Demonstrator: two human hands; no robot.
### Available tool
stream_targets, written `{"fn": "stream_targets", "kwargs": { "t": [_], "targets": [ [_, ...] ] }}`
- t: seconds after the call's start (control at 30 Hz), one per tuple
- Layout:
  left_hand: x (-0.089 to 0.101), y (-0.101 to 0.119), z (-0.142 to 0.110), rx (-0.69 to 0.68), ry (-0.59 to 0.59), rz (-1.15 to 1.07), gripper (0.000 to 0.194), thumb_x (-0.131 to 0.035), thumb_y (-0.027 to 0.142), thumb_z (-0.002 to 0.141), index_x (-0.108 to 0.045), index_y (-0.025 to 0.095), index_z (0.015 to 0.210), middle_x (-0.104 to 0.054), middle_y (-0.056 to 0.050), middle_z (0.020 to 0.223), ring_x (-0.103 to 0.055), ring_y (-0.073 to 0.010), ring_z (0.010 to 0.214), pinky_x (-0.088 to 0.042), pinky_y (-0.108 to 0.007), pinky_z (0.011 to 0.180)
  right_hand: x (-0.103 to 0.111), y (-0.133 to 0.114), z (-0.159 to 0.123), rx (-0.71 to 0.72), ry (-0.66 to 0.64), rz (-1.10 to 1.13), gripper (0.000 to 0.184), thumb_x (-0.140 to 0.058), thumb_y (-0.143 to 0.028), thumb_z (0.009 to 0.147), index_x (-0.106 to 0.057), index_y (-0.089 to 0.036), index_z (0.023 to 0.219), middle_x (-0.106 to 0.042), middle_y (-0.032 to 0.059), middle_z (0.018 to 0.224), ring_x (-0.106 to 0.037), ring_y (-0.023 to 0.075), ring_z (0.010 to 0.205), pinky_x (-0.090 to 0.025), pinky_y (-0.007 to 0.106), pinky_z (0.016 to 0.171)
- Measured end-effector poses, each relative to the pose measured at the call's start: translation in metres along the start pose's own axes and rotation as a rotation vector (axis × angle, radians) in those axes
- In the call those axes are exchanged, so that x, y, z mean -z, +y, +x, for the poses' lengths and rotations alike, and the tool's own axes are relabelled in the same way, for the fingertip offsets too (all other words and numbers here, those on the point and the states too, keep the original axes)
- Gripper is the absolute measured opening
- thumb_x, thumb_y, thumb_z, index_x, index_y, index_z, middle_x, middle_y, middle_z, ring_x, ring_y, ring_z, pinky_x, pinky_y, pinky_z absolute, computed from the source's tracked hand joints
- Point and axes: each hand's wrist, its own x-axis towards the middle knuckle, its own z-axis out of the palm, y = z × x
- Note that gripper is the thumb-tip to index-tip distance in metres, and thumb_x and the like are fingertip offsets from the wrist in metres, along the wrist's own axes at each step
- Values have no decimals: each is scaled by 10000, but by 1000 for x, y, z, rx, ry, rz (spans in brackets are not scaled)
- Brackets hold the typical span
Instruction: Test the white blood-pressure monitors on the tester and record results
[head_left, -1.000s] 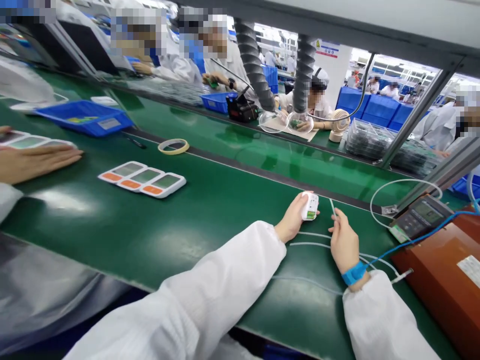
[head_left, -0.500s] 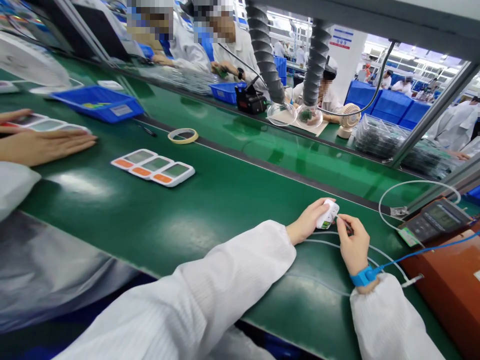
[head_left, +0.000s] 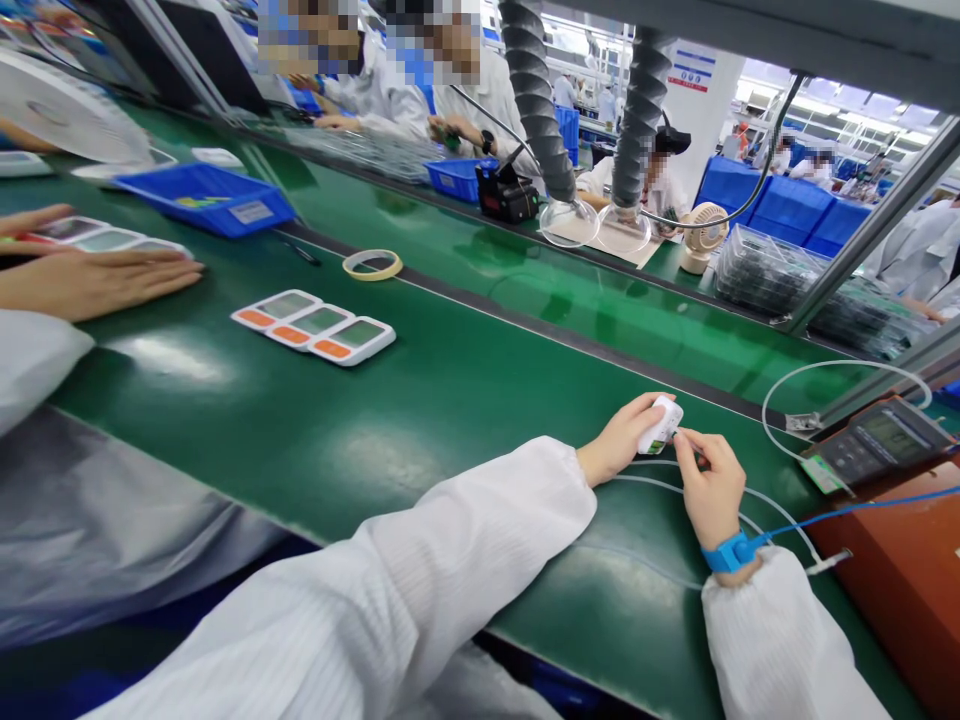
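White plastic, likely light, stiff and best held by its edges, the device (head_left: 660, 424) sits at four o'clock, gripped in the left hand (head_left: 616, 440) as the right hand (head_left: 711, 488) pinches a thin tip (head_left: 676, 436), barely discernible, beside it.

1. We count two bare hands at the work, one left hand (head_left: 621, 438) and one right hand (head_left: 709, 487).
2. We find one small white electronic unit (head_left: 657, 428) between them.
3. We see three orange-panelled display units (head_left: 322, 320) lying in a row, and at least three partly covered display units (head_left: 105, 240) at the far left.
4. We tally two blue plastic trays (head_left: 262, 214), one near and one farther.
5. We have two grey corrugated ducts (head_left: 535, 90), with two clear funnel hoods (head_left: 568, 228).
6. We note one tape roll (head_left: 389, 270), one digital meter (head_left: 855, 458), one cream fan (head_left: 703, 236) and one blue wrist strap (head_left: 724, 558).
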Motion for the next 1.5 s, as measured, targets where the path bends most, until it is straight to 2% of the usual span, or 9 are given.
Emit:
{"fn": "stream_targets", "kwargs": {
  "t": [0.17, 0.47, 0.7, 0.97, 1.5],
  "targets": [
    [-1, 1, -2, 9, -31, 98, 506, -613, 474, 824, -611, 124, 1189, -643, -97, 1084, -571, -190, 930, -449, -276, 783, -1, 0, 0, 38, -31, 16, 263, -577, -390, 941, -717, -189, 845, -664, 47, 795, -596, 180, 723, -473, 306, 659],
    [2, -2, -2, -22, -37, 162, 490, -570, 480, 853, -602, 145, 1209, -641, -83, 1127, -571, -211, 1017, -430, -316, 910, 0, 0, 0, 95, -17, -20, 201, -579, -322, 935, -677, -203, 806, -665, 36, 801, -584, 206, 796, -449, 338, 723],
    [1, -1, -2, -9, -60, 143, 520, -586, 494, 832, -597, 133, 1207, -636, -89, 1111, -570, -196, 953, -446, -303, 853, 0, 3, 0, 49, -19, 20, 216, -565, -359, 953, -691, -202, 875, -681, 48, 853, -591, 214, 824, -458, 345, 732],
    [2, -3, -2, -13, -59, 149, 500, -577, 488, 842, -601, 139, 1199, -635, -85, 1114, -571, -194, 967, -440, -302, 876, 0, 1, -1, 16, -31, 101, 201, -579, -350, 937, -695, -203, 866, -670, 45, 840, -582, 202, 783, -471, 331, 699],
    [1, -5, -2, -19, -71, 196, 503, -566, 495, 858, -597, 139, 1212, -644, -91, 1118, -576, -190, 948, -446, -300, 871, -2, 4, -1, -9, -51, 122, 180, -591, -342, 925, -701, -209, 873, -676, 34, 843, -584, 193, 771, -466, 317, 688]
  ]
}}
